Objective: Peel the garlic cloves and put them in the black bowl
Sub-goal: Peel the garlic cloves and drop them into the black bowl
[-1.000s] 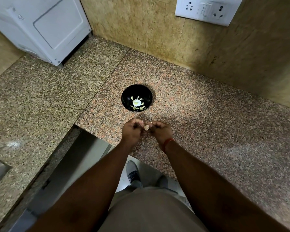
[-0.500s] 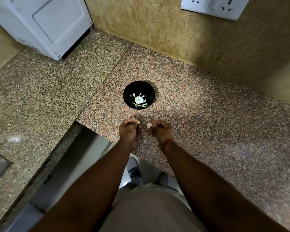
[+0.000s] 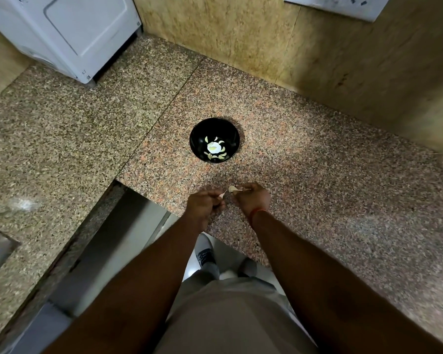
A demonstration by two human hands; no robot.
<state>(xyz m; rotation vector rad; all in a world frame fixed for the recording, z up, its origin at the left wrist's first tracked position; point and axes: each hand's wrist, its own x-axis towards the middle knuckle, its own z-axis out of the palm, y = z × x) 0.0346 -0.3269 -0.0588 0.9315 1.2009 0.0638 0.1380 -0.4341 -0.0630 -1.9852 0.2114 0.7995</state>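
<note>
A: Head view, looking down. What does the surface look like?

B: A polished granite tabletop (image 3: 317, 175), speckled pink, brown and black, with a straight seam running to a paler, greyer slab on the left. Its front edge steps back where a gap opens to the floor.

A: And the bowl?

B: The black bowl (image 3: 200, 134) is round, glossy and deep, standing upright on the tabletop just beyond the hands. In its bottom lie pale, curved peeled garlic cloves (image 3: 221, 156) ringed around a white blotch in the middle; I cannot tell whether that is a print or a glare.

A: The hands?

B: Both hover over the tabletop near its front edge, a little apart. The right hand (image 3: 253, 199) has curled fingers pinching a small, pale, teardrop-shaped garlic clove (image 3: 232, 188) at its fingertips. The left hand (image 3: 203, 204) is curled too, pinching a thin, papery strip of skin (image 3: 223, 194) that points towards the clove. The clove is in the air between the hands and the bowl, not touching either surface.

A: Anything on the wrist?

B: A thin red thread (image 3: 256, 212) around the right one.

A: The surroundings?

B: A mottled tan stone wall (image 3: 241, 39) behind, a white appliance (image 3: 62, 34) with a smooth recessed panel at the far left, and a white switch plate (image 3: 343, 6) at the top edge, blurred. Below, beige trousers and grey shoes on a light floor
</note>
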